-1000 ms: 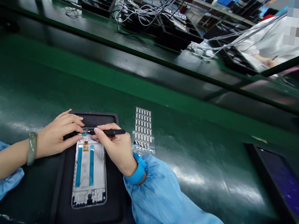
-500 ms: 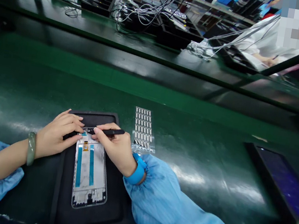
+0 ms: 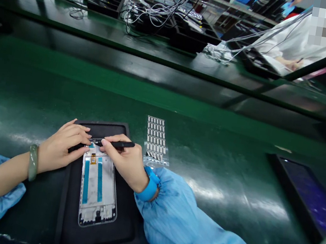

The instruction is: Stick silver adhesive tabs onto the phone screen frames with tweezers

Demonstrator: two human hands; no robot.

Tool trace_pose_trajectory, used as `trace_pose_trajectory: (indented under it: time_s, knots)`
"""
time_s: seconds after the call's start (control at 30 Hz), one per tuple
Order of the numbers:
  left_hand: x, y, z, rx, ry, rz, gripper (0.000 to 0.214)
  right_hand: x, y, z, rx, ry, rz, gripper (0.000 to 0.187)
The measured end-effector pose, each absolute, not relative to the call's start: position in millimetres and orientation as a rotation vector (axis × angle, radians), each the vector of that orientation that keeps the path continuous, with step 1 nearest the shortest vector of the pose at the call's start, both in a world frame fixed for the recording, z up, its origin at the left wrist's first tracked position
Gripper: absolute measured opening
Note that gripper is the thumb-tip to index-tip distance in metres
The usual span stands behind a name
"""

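Observation:
A silver phone frame (image 3: 109,187) with two blue strips and a small orange flex piece lies on a black tray (image 3: 128,223). My left hand (image 3: 65,143), with a green bangle on its wrist, has its fingers apart and the fingertips on the frame's upper left edge. My right hand (image 3: 127,159) pinches black tweezers (image 3: 122,144) like a pen, low over the frame's top end. Their tips are hidden by the fingers. A blue band circles the right wrist.
A sheet of small pale stickers (image 3: 156,137) lies right of the tray on the green bench. At the right is a black tray with a dark, shiny screen (image 3: 309,194). Behind a raised ledge are black bins (image 3: 192,36), bundled white cables (image 3: 158,12) and a co-worker's white sleeve (image 3: 287,42).
Both hands, the tweezers and the phone frame stay almost where they were. The view has shifted very slightly.

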State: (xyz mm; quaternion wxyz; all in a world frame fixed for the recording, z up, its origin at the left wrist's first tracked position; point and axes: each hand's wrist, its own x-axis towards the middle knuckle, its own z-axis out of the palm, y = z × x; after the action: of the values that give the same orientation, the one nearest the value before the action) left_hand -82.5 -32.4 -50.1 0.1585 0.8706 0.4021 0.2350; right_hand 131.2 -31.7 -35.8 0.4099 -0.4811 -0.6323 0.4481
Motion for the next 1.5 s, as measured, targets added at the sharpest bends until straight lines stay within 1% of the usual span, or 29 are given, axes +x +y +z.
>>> trace_pose_trajectory:
  time_s: [0.47,0.8,0.97,1.07,1.17,1.27,1.37,1.5]
  knots:
    - [-83,-34,-48,2.530,1.145,0.644,0.017,131,-32,-38,-1.203,-1.657,1.020,0.011]
    - [-81,-37,-39,2.742,1.118,0.471,0.026,132,-31,-37,-1.168,-1.726,0.963,0.007]
    - [-68,-48,-28,2.819,1.256,0.384,0.026,131,-29,-33,-1.167,-1.788,0.908,0.005]
    - [-61,-54,-25,2.821,1.342,0.339,0.027,132,-29,-34,-1.183,-1.754,0.969,0.007]
    - [-57,-58,-25,2.811,1.388,0.311,0.028,133,-29,-37,-1.156,-1.588,1.080,0.012]
    - [-55,-60,-27,2.784,1.431,0.343,0.027,133,-25,-38,-1.099,-1.464,1.132,0.012]
    - [-53,-62,-30,2.769,1.472,0.393,0.025,130,-18,-36,-1.053,-1.482,1.133,0.010]
    - [-51,-64,-32,2.778,1.501,0.414,0.026,125,-10,-35,-1.033,-1.490,1.242,0.011]
